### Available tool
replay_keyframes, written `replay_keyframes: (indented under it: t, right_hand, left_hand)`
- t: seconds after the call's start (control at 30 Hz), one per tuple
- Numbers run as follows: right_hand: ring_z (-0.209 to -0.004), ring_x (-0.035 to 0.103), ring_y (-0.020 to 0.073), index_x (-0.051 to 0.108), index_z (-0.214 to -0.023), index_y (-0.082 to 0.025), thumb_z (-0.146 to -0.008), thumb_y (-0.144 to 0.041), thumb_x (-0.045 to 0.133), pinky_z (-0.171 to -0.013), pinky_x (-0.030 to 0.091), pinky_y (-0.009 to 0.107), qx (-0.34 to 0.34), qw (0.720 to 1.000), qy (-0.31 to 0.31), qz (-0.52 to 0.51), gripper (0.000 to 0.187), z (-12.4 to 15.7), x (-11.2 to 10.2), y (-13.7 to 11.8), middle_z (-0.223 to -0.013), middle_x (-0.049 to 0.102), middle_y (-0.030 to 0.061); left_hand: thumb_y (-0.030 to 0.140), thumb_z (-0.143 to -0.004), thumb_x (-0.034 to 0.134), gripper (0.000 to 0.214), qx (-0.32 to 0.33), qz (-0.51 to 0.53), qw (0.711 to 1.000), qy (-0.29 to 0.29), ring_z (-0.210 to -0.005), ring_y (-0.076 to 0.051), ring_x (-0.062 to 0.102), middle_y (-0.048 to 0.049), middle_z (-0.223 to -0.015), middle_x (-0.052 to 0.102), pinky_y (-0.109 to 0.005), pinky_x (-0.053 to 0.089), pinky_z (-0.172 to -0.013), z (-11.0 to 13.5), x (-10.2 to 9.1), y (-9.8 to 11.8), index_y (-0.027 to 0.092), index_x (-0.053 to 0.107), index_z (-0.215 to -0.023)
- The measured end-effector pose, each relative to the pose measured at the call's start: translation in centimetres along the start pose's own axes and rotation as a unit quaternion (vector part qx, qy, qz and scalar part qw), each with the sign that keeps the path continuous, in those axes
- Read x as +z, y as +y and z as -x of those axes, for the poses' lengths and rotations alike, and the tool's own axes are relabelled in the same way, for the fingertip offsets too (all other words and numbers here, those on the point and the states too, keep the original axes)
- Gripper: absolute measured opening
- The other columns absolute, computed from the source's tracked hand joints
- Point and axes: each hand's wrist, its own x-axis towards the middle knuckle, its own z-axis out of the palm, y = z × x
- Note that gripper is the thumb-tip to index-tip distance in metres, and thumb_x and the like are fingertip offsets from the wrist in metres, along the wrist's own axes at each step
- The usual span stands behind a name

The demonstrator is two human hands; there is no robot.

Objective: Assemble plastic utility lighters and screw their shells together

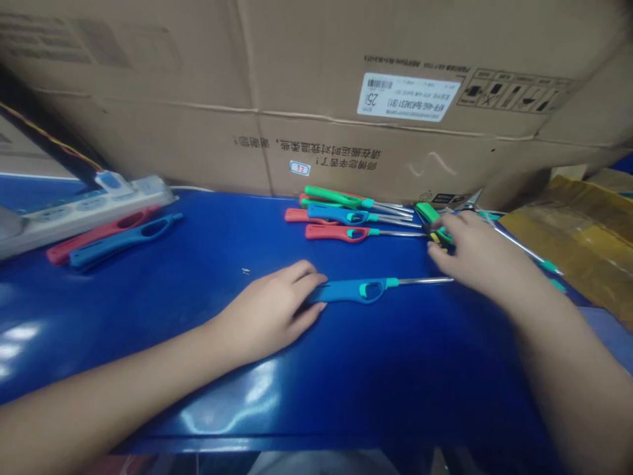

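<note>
My left hand [274, 307] is closed round the handle end of a blue long-necked lighter [346, 290]. The lighter lies flat on the blue table, its metal tube pointing right. My right hand [475, 247] is at the back right, thumb and fingers curled round a green and black object [426, 212] with a yellow part; its kind is partly hidden by the hand. Just left of that hand lie several assembled lighters, with a red one [336, 232] in front and a blue one [331, 212] and a green one [331, 195] behind.
At the left, a red handle shell [99, 236] and a blue one [123, 243] lie by a white power strip [59, 214]. Tiny metal pins [246, 270] lie mid-table. A large cardboard box [306, 86] walls the back. Loose metal tubes [527, 247] and taped cardboard [578, 231] are at right.
</note>
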Motion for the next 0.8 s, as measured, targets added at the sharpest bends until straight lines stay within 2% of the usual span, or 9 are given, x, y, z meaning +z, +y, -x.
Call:
replay_keyframes:
  t: [0.1,0.2,0.27,0.37,0.43,0.5,0.6,0.73,0.8]
  right_hand:
    - [-0.049,0.05,0.0198,0.064,-0.091,-0.02,-0.085,-0.037,0.067,-0.051,0.036,0.035,0.047,0.999,0.008,-0.005,0.018,-0.2,2.5,2.5,-0.065,0.063,0.0091]
    - [-0.038,0.037,0.0143,0.065,-0.089,-0.02,-0.086,-0.036,0.067,-0.049,0.032,0.035,0.07,0.997,0.0,-0.022,0.016,-0.5,3.9,3.2,-0.049,0.054,0.0034]
    - [-0.038,0.041,0.0164,0.067,-0.094,-0.019,-0.089,-0.036,0.063,-0.049,0.033,0.036,0.093,0.995,0.003,-0.024,0.018,-0.7,3.7,2.9,-0.05,0.056,0.0051]
    - [-0.05,0.059,0.0279,0.068,-0.108,-0.023,-0.096,-0.045,0.051,-0.05,0.037,0.039,0.129,0.991,0.038,-0.019,0.03,-0.8,1.5,1.6,-0.063,0.066,0.0112]
    - [-0.071,0.068,0.038,0.064,-0.119,-0.028,-0.1,-0.051,0.041,-0.057,0.044,0.045,0.15,0.984,0.094,-0.022,0.038,-0.7,-0.5,-0.1,-0.079,0.071,0.0137]
    - [-0.088,0.071,0.0417,0.063,-0.123,-0.029,-0.101,-0.052,0.04,-0.074,0.051,0.054,0.161,0.964,0.2,-0.066,0.04,-0.2,-2.4,-2.8,-0.096,0.072,0.0154]
    - [-0.097,0.071,0.0411,0.065,-0.12,-0.029,-0.099,-0.042,0.054,-0.083,0.055,0.054,0.09,0.949,0.269,-0.135,0.027,1.0,-4.1,-7.6,-0.103,0.073,0.014]
    - [-0.104,0.072,0.0319,0.061,-0.121,-0.03,-0.099,-0.032,0.056,-0.087,0.058,0.044,-0.019,0.951,0.169,-0.258,0.022,2.2,-4.5,-13.1,-0.116,0.074,0.0082]
    - [-0.097,0.075,0.0256,0.062,-0.117,-0.029,-0.099,-0.031,0.058,-0.081,0.06,0.036,-0.073,0.934,0.146,-0.318,0.019,2.1,-4.2,-15.0,-0.11,0.076,0.0052]
  left_hand:
    - [0.035,-0.104,0.049,0.037,0.005,0.017,1.0,-0.02,-0.102,-0.027,0.068,-0.0111,-0.122,0.061,-0.043,0.06,-0.088,0.4,0.2,0.7,0.018,0.057,-0.136]
    - [0.035,-0.104,0.051,0.038,-0.003,0.023,0.999,-0.039,-0.096,-0.026,0.068,-0.011,-0.118,0.06,-0.044,0.061,-0.084,0.7,0.2,1.0,0.017,0.057,-0.137]
    - [0.034,-0.103,0.052,0.038,-0.009,0.024,0.999,-0.041,-0.093,-0.026,0.067,-0.0109,-0.116,0.059,-0.043,0.061,-0.082,0.8,0.3,1.1,0.017,0.057,-0.137]
    - [0.035,-0.102,0.054,0.038,-0.01,0.024,0.999,-0.039,-0.089,-0.025,0.067,-0.0109,-0.114,0.058,-0.042,0.06,-0.08,0.6,0.3,1.2,0.016,0.058,-0.135]
    - [0.035,-0.102,0.055,0.037,-0.005,0.015,0.999,-0.036,-0.087,-0.025,0.066,-0.0107,-0.114,0.059,-0.041,0.06,-0.077,0.6,0.3,1.3,0.016,0.059,-0.133]
    - [0.035,-0.101,0.056,0.035,0.012,-0.005,1.0,-0.027,-0.088,-0.025,0.066,-0.0107,-0.113,0.06,-0.039,0.06,-0.075,0.6,0.2,1.3,0.015,0.06,-0.129]
    - [0.034,-0.101,0.055,0.032,0.035,-0.027,0.999,-0.009,-0.092,-0.027,0.065,-0.0117,-0.112,0.061,-0.039,0.06,-0.073,1.0,0.2,1.5,0.013,0.061,-0.125]
    - [0.022,-0.1,0.049,0.032,0.054,-0.046,0.997,0.009,-0.098,-0.029,0.064,-0.0155,-0.115,0.062,-0.042,0.059,-0.079,1.7,0.7,2.1,0.01,0.058,-0.129]
    - [0.016,-0.097,0.048,0.036,0.068,-0.056,0.996,0.018,-0.101,-0.031,0.063,-0.0178,-0.118,0.063,-0.045,0.058,-0.084,2.0,1.1,2.4,0.007,0.056,-0.131]
